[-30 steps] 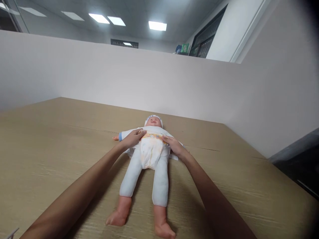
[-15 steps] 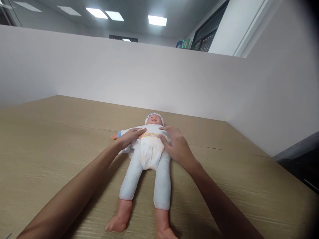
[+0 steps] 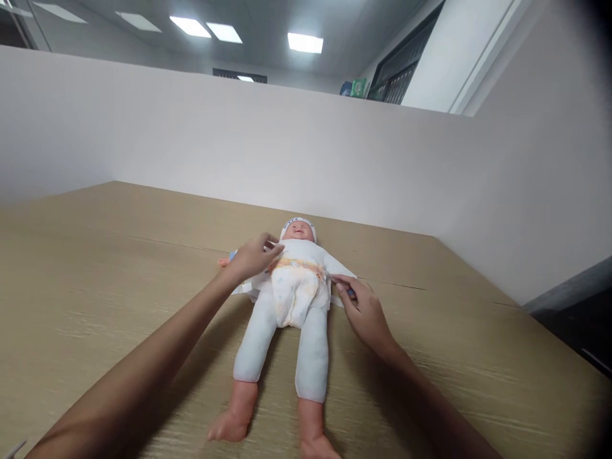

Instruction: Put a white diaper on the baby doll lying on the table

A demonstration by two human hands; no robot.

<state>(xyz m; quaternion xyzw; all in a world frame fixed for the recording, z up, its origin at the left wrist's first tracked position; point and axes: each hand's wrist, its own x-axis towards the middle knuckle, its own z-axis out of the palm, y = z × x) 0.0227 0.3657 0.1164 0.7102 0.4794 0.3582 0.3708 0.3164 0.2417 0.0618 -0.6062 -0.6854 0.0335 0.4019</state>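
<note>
I see one doll [image 3: 302, 248] lying on its back on one wooden table [image 3: 143, 287], head toward one pale wall [image 3: 239, 140] and feet toward the person. It wears one white cap [image 3: 285, 227] with dark markings. Its two legs are white and end in two bare feet [image 3: 232, 425]; one foot is only partly in view. One diaper [image 3: 292, 293] covers the doll's hips, with one orange-patterned waistband [image 3: 296, 264] across the front. Two white side flaps [image 3: 337, 301] lie out beneath the doll, one per side.

Two hands are at the doll. Left hand [image 3: 258, 257]: at the doll's chest, on the person's left; thumb and fingers slightly parted, gap narrow. Contact with the waistband cannot be determined. Right hand [image 3: 366, 312]: beside the doll's hip, on the person's right, below one extended sleeve [image 3: 337, 262]; thumb and forefinger close together. I cannot tell whether they grip anything. One patch of blue [image 3: 352, 293] shows between its fingers.

Beyond the doll, past the wall's top edge: one green pack [image 3: 357, 87], one blue item [image 3: 345, 88] beside it, and three bright ceiling lights [image 3: 305, 43].
</note>
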